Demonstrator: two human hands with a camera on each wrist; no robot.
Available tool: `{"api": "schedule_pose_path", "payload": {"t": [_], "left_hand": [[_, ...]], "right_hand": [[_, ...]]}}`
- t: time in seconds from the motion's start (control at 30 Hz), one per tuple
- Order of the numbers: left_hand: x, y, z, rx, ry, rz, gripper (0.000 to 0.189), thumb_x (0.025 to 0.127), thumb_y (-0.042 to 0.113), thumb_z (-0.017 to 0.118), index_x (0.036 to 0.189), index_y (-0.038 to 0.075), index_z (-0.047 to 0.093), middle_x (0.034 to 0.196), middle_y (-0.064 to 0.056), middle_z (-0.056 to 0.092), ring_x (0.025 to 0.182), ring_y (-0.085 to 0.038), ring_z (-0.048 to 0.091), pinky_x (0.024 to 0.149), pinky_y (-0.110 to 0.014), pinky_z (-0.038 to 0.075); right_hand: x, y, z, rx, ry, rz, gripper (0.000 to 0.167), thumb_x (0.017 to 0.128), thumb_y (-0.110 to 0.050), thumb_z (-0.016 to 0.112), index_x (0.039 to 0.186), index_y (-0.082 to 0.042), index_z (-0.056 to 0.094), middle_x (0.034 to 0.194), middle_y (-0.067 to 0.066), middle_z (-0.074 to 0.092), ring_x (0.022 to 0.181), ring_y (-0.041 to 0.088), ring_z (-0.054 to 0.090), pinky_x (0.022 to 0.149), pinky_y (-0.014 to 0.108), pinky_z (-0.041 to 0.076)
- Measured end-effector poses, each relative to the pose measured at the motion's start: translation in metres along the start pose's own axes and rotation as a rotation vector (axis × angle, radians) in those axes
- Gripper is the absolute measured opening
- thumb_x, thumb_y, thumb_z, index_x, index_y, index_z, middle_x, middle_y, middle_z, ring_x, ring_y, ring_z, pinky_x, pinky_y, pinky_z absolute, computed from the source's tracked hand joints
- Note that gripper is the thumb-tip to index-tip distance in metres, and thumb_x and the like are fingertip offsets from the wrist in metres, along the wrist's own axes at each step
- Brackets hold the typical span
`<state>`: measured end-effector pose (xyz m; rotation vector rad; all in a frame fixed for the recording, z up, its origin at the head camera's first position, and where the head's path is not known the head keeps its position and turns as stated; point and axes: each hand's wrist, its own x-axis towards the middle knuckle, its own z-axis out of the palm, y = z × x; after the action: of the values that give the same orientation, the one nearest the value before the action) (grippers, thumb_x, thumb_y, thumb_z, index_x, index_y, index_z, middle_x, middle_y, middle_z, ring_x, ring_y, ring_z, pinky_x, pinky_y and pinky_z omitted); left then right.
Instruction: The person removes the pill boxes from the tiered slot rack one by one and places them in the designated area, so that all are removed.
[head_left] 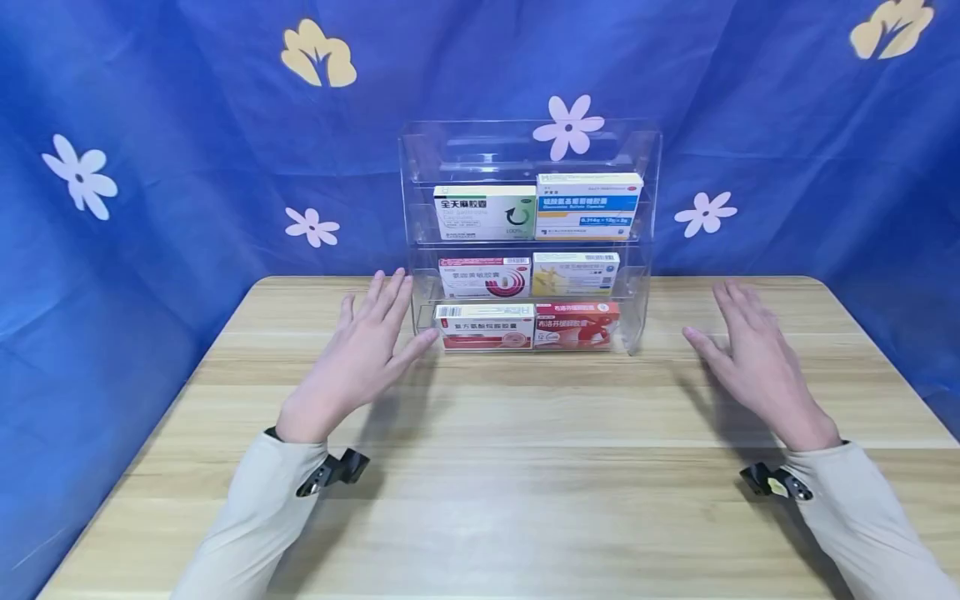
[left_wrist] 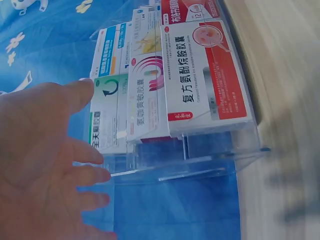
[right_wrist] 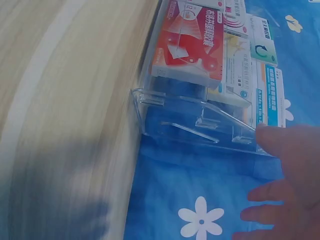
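Note:
A clear acrylic rack (head_left: 480,150) with three tiers holds medicine boxes, two per tier. On top are a green-and-white box (head_left: 483,212) and a blue-and-white box (head_left: 588,208). The middle tier carries a magenta-and-white box (head_left: 483,279) and a pale yellow-and-white box (head_left: 576,275). Below sit a white-and-red box (left_wrist: 210,75) and a red box (right_wrist: 192,42). My left hand (head_left: 360,350) is held just left of the rack, fingers spread, thumb toward the lower tier. Farther off on the right side, my right hand (head_left: 765,367) has straight fingers and holds nothing.
The rack stands near the back edge of a light wooden table (head_left: 510,467). Behind it and along both sides hangs a blue curtain (head_left: 480,50) with flower prints. A small black camera (head_left: 348,467) is strapped to the left wrist, another (head_left: 757,479) to the right.

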<state>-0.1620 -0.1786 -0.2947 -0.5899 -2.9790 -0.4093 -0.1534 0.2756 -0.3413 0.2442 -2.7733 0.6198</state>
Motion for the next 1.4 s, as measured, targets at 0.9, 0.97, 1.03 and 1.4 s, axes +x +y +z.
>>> {"api": "schedule_pose_path", "payload": {"t": [0.9,0.97,1.03,1.4], "left_hand": [[0.032,0.002,0.024,0.033,0.015,0.026,0.078,0.101,0.048,0.04,0.152,-0.004,0.014,0.16,-0.019,0.008,0.147,-0.03,0.003,0.113,-0.065,0.003],[0.033,0.002,0.023,0.029,0.027,0.017,0.078,0.101,0.048,0.04,0.152,-0.004,0.014,0.16,-0.018,0.008,0.147,-0.03,0.003,0.113,-0.066,0.003],[0.034,0.002,0.022,0.022,0.037,0.024,0.078,0.101,0.048,0.04,0.152,-0.004,0.013,0.16,-0.019,0.008,0.147,-0.031,0.004,0.112,-0.067,0.003],[0.042,0.006,0.02,0.018,0.026,0.029,0.078,0.101,0.048,0.038,0.152,-0.004,0.011,0.16,-0.019,0.006,0.147,-0.03,0.002,0.112,-0.067,0.004]], "right_hand": [[0.014,-0.04,0.036,0.12,0.236,-0.255,0.029,0.082,0.0,0.072,0.11,0.005,0.067,0.108,0.023,0.067,0.1,0.039,0.064,0.09,0.052,0.051],[0.02,-0.046,0.038,0.133,0.224,-0.272,0.029,0.083,0.0,0.071,0.111,0.005,0.067,0.108,0.023,0.068,0.1,0.038,0.064,0.09,0.051,0.051],[0.026,-0.051,0.04,0.139,0.216,-0.287,0.028,0.083,0.001,0.07,0.111,0.005,0.067,0.107,0.022,0.068,0.099,0.038,0.064,0.089,0.051,0.052],[0.049,-0.069,0.053,0.132,0.173,-0.31,0.029,0.082,0.004,0.07,0.111,0.008,0.066,0.105,0.024,0.068,0.095,0.038,0.064,0.087,0.049,0.053]]}}
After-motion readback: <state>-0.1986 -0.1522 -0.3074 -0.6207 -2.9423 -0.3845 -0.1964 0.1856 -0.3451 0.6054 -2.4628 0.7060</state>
